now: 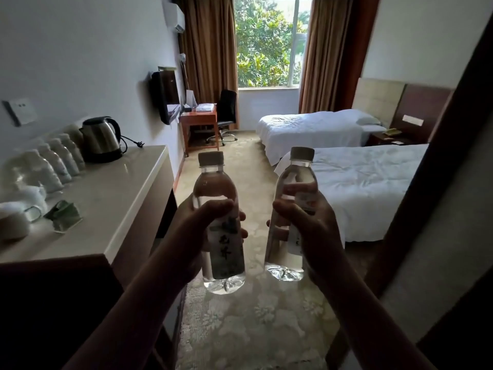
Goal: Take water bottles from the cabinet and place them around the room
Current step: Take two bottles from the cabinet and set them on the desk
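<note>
I hold two clear water bottles upright in front of me over the carpet. My left hand (pixel 197 231) grips the left bottle (pixel 222 260) round its middle, fingers wrapped over the label. My right hand (pixel 306 222) grips the right bottle (pixel 296 182) the same way. Both bottles have pale caps and are full. A row of several more bottles (pixel 57 158) stands against the wall on the cabinet top (pixel 117 198) at my left.
A steel kettle (pixel 101 138) and cups (pixel 16 217) share the cabinet top. Ahead lie a desk (pixel 198 121) with an office chair (pixel 225 113), two white beds (pixel 360 188) at the right, a nightstand (pixel 388 138) between them, and patterned carpet. A dark door frame (pixel 426 182) stands close on my right.
</note>
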Demonstrator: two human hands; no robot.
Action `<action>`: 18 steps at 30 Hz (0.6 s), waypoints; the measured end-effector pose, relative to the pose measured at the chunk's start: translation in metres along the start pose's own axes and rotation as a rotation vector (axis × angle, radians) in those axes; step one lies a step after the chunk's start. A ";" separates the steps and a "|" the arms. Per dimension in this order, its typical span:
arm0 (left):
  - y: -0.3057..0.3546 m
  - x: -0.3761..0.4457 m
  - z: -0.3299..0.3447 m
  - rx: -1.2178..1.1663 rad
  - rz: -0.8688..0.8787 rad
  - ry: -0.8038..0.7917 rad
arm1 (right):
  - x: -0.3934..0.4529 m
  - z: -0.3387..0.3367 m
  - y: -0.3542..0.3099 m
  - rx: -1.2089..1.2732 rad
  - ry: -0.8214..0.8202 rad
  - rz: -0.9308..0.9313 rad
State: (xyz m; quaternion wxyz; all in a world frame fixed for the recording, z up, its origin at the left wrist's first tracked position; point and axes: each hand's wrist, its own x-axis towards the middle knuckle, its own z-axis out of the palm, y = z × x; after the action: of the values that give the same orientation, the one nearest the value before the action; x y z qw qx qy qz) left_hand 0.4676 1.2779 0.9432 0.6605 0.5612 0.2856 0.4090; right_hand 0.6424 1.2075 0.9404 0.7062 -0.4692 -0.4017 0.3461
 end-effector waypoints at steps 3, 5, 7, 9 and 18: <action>-0.012 0.064 -0.002 0.011 -0.009 0.013 | 0.065 -0.012 0.026 0.010 0.010 0.009; -0.018 0.109 -0.001 0.037 -0.019 0.018 | 0.111 -0.019 0.041 0.027 0.007 0.016; -0.018 0.156 -0.001 0.046 -0.008 0.036 | 0.163 -0.022 0.051 0.055 -0.007 0.023; -0.011 0.201 0.000 0.058 0.006 0.034 | 0.213 -0.021 0.058 0.077 -0.025 0.033; -0.010 0.372 -0.035 0.056 0.052 0.146 | 0.396 -0.008 0.089 0.062 -0.132 0.007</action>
State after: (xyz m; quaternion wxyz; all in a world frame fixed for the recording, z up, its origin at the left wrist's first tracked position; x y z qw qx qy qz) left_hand 0.6276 1.6159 0.9570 0.6110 0.5556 0.3295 0.4577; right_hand 0.8127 1.5762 0.9505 0.6914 -0.4245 -0.4348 0.3909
